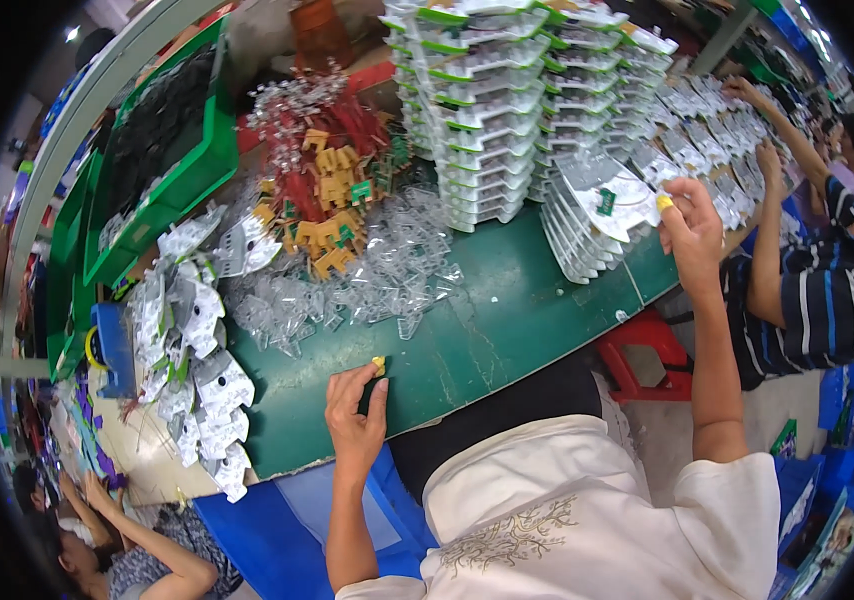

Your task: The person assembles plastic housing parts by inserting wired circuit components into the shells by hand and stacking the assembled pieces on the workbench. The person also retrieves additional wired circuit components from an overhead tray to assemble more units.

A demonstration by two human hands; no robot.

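Note:
My right hand (pixel 692 232) is closed at the edge of a white plastic shell (pixel 615 190) on top of a small tilted stack. A small green circuit board (pixel 606 202) sits on that shell. Yellow covers the tip of one right finger. Over the green tabletop near its front edge, my left hand (pixel 355 418) has its index finger and thumb stretched forward, a little apart. A similar yellow wrap (pixel 379 366) shows at its index fingertip. Beyond this hand lies a heap of clear plastic pieces (pixel 387 265). Nothing else shows in the left hand.
Tall stacks of white-and-green shells (pixel 482 130) rise at the back. Yellow parts with red wires (pixel 332 190) are piled left of them. More shells (pixel 207 360) lie at left, beside a blue tape dispenser (pixel 112 350) and a green crate (pixel 217 130). A co-worker (pixel 812 270) sits at right.

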